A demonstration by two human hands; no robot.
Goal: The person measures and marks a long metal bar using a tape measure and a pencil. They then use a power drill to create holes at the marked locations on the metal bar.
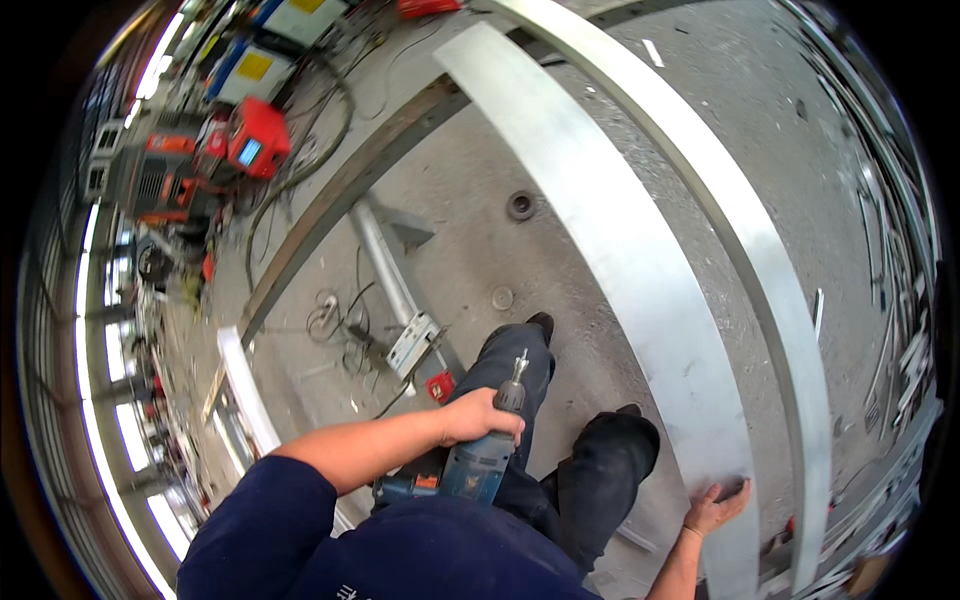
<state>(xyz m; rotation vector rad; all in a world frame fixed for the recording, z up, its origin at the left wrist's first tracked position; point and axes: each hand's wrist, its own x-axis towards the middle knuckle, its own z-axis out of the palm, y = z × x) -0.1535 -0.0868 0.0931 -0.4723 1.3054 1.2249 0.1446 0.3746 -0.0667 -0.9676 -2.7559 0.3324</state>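
My left hand (482,418) is wrapped round the front of a blue power drill (474,468), just behind its black chuck. A stepped metal drill bit (519,366) sticks out of the chuck, pointing away from me. The drill's rear is partly hidden by my shirt. My right hand (714,510) rests on the near end of a wide silver metal tube (640,270), thumb and fingers apart, with a dark patch between them that may be shadow or reflection. A second, narrower silver tube (740,190) lies parallel to its right.
A rusty steel beam (340,185) crosses at the far left. A metal stand (385,255) with a socket box (414,345) and loose cables is beside my legs. Red welding machines (258,140) stand at the left. Metal bars (885,270) lie along the right edge.
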